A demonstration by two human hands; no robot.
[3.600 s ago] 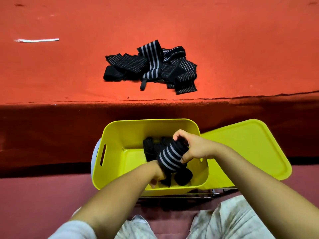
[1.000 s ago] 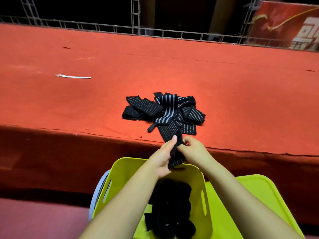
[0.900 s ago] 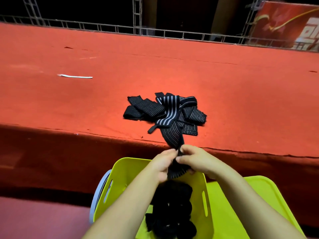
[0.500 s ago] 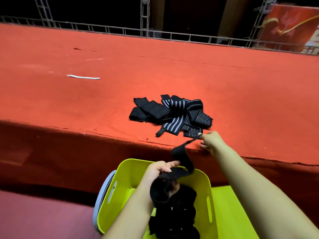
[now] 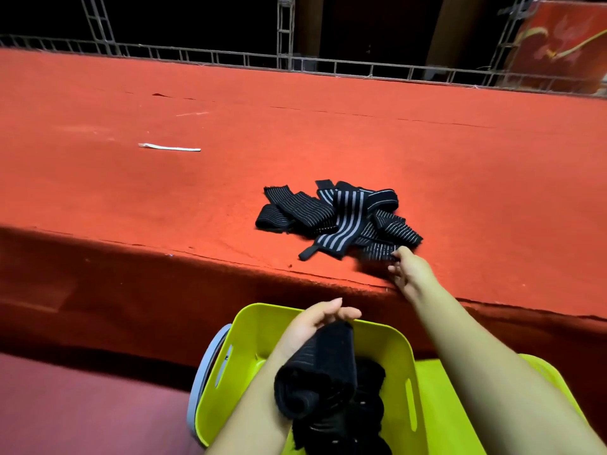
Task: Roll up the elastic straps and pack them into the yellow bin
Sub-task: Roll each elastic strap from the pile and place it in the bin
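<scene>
1. We see a loose pile of black elastic straps point(image 5: 338, 218) with grey stripes on the red carpeted ledge.
2. One partly rolled black strap point(image 5: 317, 372) hangs over the yellow bin point(image 5: 249, 326).
3. Inside the bin lie dark rolled straps point(image 5: 361, 418) (count unclear).

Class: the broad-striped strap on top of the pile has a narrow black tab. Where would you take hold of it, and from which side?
Pinch the narrow tab of the broad-striped strap. It juts out of the pile toward the carpet edge with bare carpet round it, so come from the near side. The strap lies on top and would probably lift free.
</scene>
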